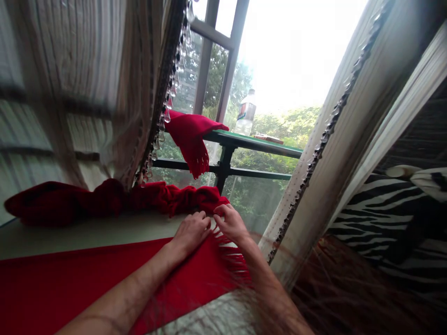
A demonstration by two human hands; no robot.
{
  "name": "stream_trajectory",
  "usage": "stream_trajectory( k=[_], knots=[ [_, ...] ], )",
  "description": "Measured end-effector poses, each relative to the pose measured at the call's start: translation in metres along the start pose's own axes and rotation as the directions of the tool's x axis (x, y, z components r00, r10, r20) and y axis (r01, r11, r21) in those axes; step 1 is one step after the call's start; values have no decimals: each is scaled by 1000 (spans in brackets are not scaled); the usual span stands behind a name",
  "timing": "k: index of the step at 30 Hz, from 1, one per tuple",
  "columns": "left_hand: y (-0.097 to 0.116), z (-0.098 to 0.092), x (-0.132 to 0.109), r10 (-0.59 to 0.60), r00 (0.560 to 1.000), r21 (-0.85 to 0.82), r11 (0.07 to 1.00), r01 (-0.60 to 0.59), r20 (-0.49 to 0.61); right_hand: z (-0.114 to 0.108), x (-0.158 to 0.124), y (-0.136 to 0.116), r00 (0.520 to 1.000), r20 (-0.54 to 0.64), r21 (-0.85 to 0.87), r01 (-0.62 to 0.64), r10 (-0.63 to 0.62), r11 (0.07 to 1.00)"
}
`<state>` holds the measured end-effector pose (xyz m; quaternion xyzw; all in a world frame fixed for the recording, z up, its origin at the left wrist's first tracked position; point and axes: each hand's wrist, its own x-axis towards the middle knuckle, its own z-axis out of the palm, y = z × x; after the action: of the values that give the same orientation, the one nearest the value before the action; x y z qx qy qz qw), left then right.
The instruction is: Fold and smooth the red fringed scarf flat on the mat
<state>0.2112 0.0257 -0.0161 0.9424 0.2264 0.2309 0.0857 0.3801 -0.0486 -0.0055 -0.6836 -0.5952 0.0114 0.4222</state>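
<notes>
Lying flat across a pale surface (139, 230): one red scarf (104, 274), its fringe (235, 260) spread at the right end. My left hand (192, 230): palm down at the scarf's far corner, fingers bent and close together; whether they pinch anything, I cannot tell. My right hand (232, 224): just beside it, at the fringe's far end, fingers curled, thumb near the index finger; a strand between them I can neither confirm nor rule out. Handling, as I judge it: light, soft, limp; nothing fragile, though the loose strands seem apt to tangle or slip from my fingertips. Best hold: the cloth just inside the fringe, or strands taken close to their roots. Also noted: bunched red cloth (167, 197) along the surface's far edge; a draped red cloth (190, 135), fringed, over a green rail (268, 145); a clear bottle (246, 111) standing on that rail.
</notes>
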Motion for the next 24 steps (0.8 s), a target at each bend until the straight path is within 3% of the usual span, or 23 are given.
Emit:
stream_trajectory(
  k=[5,10,15,19,24],
  knots=[
    [2,3,-2,35,999,16,999,-36,24,1,0,-12,985,-155,49,89,-80,995],
    [5,1,-10,86,996,55,995,-87,23,1,0,-4,979,-164,90,136,-120,987],
    [19,-20,-30,174,984,74,981,-178,48,1,2,2,975,-169,128,164,-141,978],
    [21,-35,-49,298,935,-14,954,-300,191,-1,2,-1,975,-159,158,182,-157,970],
    [11,-31,-55,217,905,-36,975,-219,366,1,0,-6,977,-123,172,196,-176,965]
  ],
)
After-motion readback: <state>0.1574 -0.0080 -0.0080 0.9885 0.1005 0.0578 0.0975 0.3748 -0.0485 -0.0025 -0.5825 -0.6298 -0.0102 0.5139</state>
